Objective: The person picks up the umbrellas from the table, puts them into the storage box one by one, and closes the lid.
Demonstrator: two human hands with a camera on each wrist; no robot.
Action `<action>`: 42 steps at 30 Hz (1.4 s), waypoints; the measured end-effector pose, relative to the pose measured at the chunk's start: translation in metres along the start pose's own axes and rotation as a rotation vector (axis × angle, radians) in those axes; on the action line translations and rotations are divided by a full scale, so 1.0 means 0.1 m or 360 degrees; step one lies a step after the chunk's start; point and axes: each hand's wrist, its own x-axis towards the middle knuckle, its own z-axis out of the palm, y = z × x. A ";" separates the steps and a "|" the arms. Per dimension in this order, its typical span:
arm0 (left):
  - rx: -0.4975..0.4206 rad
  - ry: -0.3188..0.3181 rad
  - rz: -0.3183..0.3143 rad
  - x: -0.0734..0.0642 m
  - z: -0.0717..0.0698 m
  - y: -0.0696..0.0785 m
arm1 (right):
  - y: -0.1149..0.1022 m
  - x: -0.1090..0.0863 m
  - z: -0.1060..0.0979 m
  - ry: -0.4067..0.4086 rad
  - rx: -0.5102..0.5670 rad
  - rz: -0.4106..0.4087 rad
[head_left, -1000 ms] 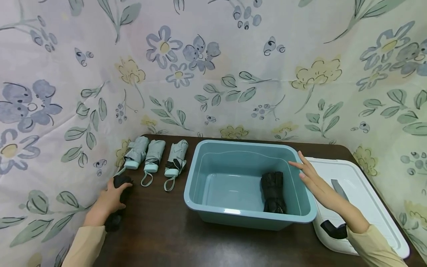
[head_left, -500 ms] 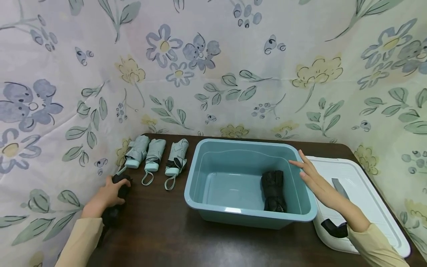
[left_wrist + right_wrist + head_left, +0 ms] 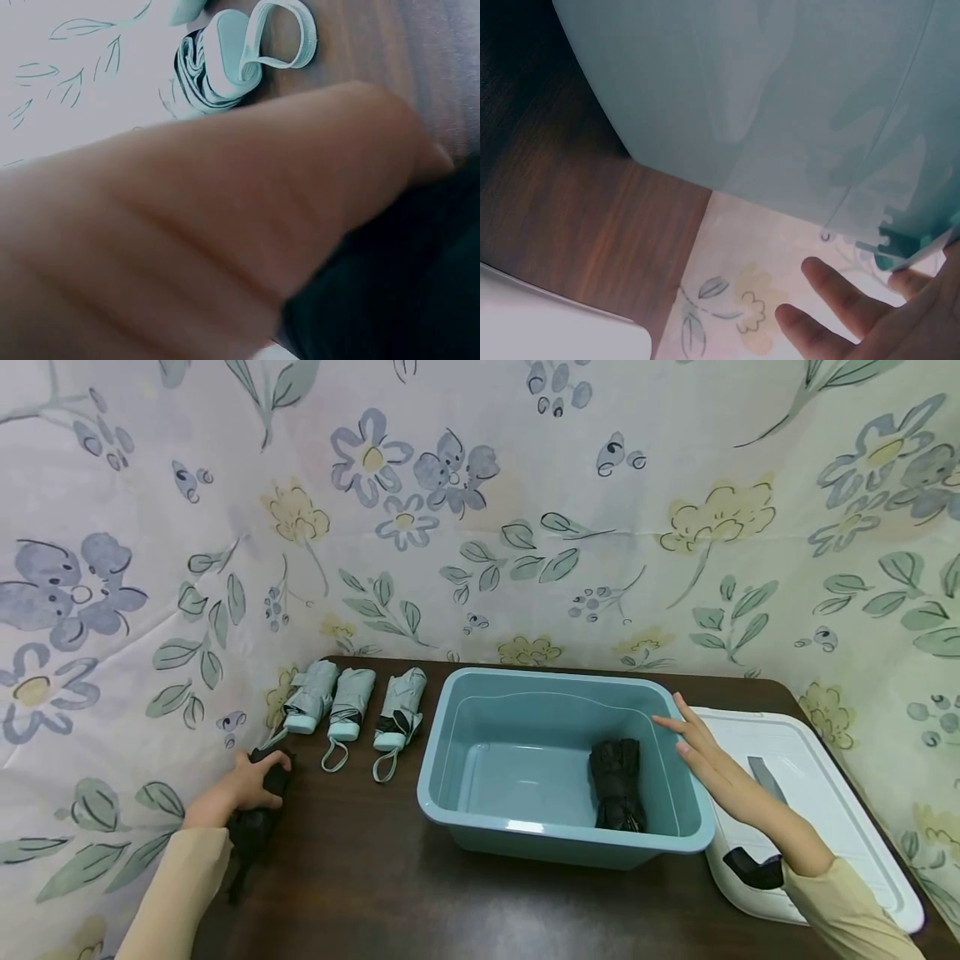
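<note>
At the left table edge my left hand (image 3: 238,789) grips a black folded umbrella (image 3: 253,831), its fingers and thumb bent over the sides and a thin strap trailing toward me. In the left wrist view the black umbrella (image 3: 390,292) is dark and partly cut off below the hand. My right hand (image 3: 720,768) has extended fingers at the right rim of a blue plastic bin (image 3: 555,842). The right wrist view shows these fingers (image 3: 847,296) spread beside the bin wall (image 3: 742,97). Inside the bin, at the right, lies a black folded bundle (image 3: 617,785), like a compact umbrella.
Three pale green folded umbrellas with wrist loops lie at the back left: one at the wall (image 3: 311,696), one in the middle (image 3: 350,703), one nearest the bin (image 3: 399,708). A white lid (image 3: 817,793) lies right of the bin, under my right forearm. Patterned cloth (image 3: 480,527) surrounds the table.
My left hand has shifted slightly up and left on the black umbrella, which has turned, and its strap end now shows. The right hand keeps its place at the bin rim.
</note>
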 end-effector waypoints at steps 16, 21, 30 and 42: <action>-0.0166 -0.0206 0.0156 -0.07 -0.11 0.09 | 0.00 0.00 -0.01 -0.0020 -0.0003 0.0008; -0.0054 -0.0118 0.0368 -0.08 -0.14 0.16 | 0.00 0.00 -0.01 -0.0024 0.0001 0.0010; -0.0162 0.0113 0.0699 -0.04 -0.13 0.16 | 0.00 -0.01 0.00 -0.0036 0.0014 0.0016; -0.0289 0.0313 0.0849 -0.08 -0.25 0.42 | 0.01 0.01 0.01 -0.0020 0.0017 0.0005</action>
